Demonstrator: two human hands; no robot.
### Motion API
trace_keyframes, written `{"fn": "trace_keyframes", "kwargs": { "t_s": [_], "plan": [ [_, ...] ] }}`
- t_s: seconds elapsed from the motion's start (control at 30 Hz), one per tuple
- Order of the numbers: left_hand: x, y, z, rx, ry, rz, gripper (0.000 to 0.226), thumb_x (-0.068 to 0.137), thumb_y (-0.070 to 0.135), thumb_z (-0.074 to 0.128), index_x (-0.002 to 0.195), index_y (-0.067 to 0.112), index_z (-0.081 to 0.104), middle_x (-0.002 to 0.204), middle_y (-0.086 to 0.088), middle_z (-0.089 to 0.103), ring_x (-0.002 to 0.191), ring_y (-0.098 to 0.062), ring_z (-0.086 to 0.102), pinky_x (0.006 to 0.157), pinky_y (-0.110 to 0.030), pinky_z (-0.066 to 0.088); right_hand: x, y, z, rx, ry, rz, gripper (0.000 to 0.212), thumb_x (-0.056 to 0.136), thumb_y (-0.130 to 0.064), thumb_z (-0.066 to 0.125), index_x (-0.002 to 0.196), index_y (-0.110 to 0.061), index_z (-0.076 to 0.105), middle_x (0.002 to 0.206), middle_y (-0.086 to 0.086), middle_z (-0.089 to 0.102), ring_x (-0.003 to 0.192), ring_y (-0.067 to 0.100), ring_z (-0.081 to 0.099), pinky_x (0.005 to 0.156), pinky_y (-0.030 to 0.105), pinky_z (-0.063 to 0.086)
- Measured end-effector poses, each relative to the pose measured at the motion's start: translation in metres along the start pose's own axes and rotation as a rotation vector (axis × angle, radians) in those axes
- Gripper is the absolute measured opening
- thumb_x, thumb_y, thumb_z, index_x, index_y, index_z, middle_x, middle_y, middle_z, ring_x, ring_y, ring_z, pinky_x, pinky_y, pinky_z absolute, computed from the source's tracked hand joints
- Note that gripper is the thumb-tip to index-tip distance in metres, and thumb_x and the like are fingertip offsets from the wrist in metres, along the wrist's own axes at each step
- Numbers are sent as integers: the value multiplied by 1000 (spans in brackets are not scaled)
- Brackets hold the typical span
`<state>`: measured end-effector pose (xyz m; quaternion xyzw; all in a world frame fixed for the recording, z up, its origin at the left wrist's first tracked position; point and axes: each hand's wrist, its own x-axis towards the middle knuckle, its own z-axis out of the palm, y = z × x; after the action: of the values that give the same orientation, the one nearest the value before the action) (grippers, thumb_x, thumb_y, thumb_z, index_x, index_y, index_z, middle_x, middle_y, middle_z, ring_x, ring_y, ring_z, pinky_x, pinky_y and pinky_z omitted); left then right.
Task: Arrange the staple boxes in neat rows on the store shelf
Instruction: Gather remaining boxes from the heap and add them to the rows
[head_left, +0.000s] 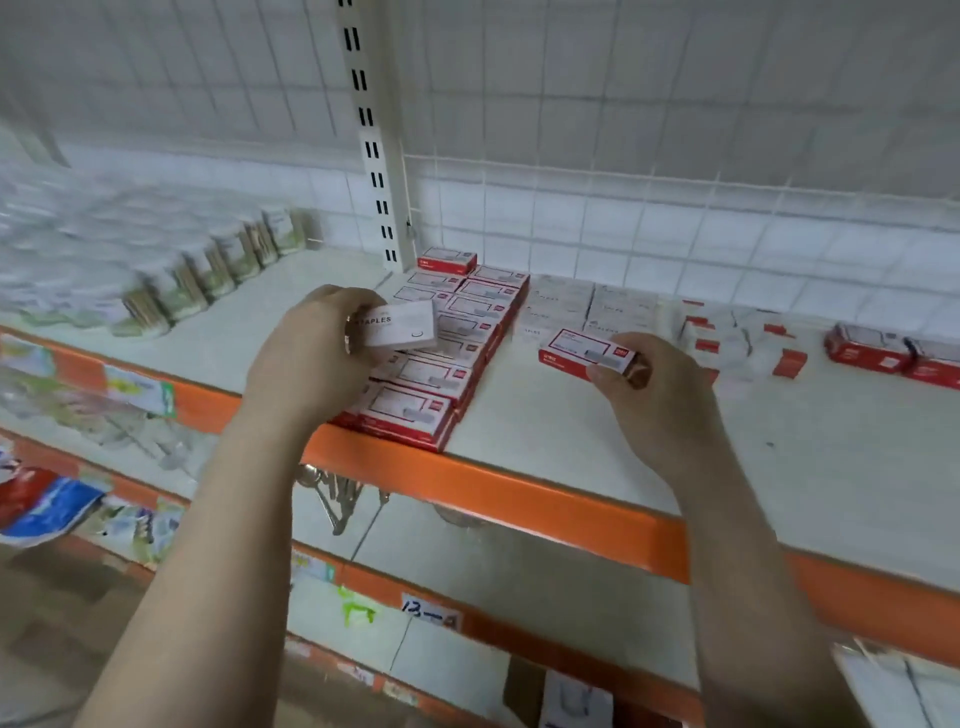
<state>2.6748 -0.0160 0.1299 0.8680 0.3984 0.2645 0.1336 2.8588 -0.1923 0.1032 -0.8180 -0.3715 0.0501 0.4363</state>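
Left hand (311, 353) gripping white box (402, 325), right hand (660, 395) pinching red box (584, 353)

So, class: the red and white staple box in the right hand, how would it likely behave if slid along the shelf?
The red and white box is flat-sided, so it should slide, not roll. Lying low like the rows, it seems unlikely to tip. The right hand pinches it by one end, suggesting stiff card.

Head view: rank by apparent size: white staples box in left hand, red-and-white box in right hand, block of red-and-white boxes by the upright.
1. Block of red-and-white boxes.
2. White staples box and red-and-white box in the right hand: alike, unranked.
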Motion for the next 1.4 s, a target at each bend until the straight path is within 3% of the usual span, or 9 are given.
{"fn": "trace_keyframes", "kwargs": {
  "t_s": [0.07, 0.17, 0.3, 0.43, 0.53, 0.73, 1.03, 1.23, 1.4],
  "plan": [
    [13, -15, -7, -29, -39, 52, 41, 76, 12, 71, 114, 20, 60, 113, -2, 57, 100, -24, 57, 88, -34, 45, 1, -13, 17, 5, 19, 54, 40, 90, -23, 59, 127, -12, 53, 123, 2, 59, 110, 13, 52, 84, 4, 27],
    [29, -31, -12, -74, -92, 106, 40, 79, 13, 69, 117, 17, 59, 116, -3, 56, 102, -23, 56, 89, -32, 42, 8, -32, 30, -36, 50, 88, 40, 90, -22, 59, 127, -9, 52, 106, 0, 57, 99, 14, 51, 66, -13, 14],
    [48, -41, -11, -114, -162, 149, 43, 79, 15, 70, 120, 18, 57, 121, -1, 55, 106, -21, 54, 88, -27, 38, 26, -48, 42, -94, 97, 90, 38, 90, -23, 58, 126, -12, 52, 110, -2, 58, 90, 9, 48, 66, 5, 27],
    [65, -46, -5, -132, -194, 172, 45, 79, 15, 70, 122, 19, 56, 122, -1, 55, 105, -20, 54, 88, -27, 38, 69, -52, 52, -78, 101, 63, 37, 88, -21, 60, 123, -11, 54, 115, 2, 60, 91, 15, 53, 77, 21, 38],
    [74, -49, 0, -134, -211, 179, 43, 80, 13, 68, 121, 19, 56, 121, -1, 54, 105, -19, 54, 87, -26, 38, 106, -52, 61, -131, 61, 41, 38, 88, -20, 61, 123, -12, 54, 115, 1, 59, 90, 13, 51, 79, 19, 36],
    [93, -52, 6, -105, -229, 186, 39, 82, 14, 65, 119, 21, 56, 119, 1, 54, 103, -16, 53, 83, -24, 37, 153, -42, 82, -181, -94, 14, 36, 89, -24, 59, 123, -11, 53, 121, 3, 58, 111, 18, 54, 94, 29, 41],
    [106, -53, 13, -112, -222, 171, 36, 80, 14, 67, 114, 22, 58, 114, 2, 56, 100, -17, 54, 87, -33, 45, 181, -30, 95, -252, -181, 28, 38, 90, -31, 57, 122, -11, 56, 122, 3, 58, 111, 19, 54, 89, 26, 39],
    [110, -49, 17, -91, -245, 160, 42, 80, 17, 68, 120, 23, 56, 118, 3, 55, 104, -18, 53, 89, -34, 45, 179, -30, 87, -312, -301, 44, 50, 93, -30, 53, 138, -11, 40, 142, 6, 44, 129, 21, 42, 107, 33, 33],
    [114, -37, 21, -83, -254, 196, 46, 81, 17, 67, 124, 21, 54, 121, 2, 54, 106, -18, 52, 91, -33, 44, 167, -28, 64, -317, -232, 8, 47, 97, -27, 46, 141, -13, 37, 148, 2, 37, 136, 18, 34, 113, 31, 26]
  ]
}}
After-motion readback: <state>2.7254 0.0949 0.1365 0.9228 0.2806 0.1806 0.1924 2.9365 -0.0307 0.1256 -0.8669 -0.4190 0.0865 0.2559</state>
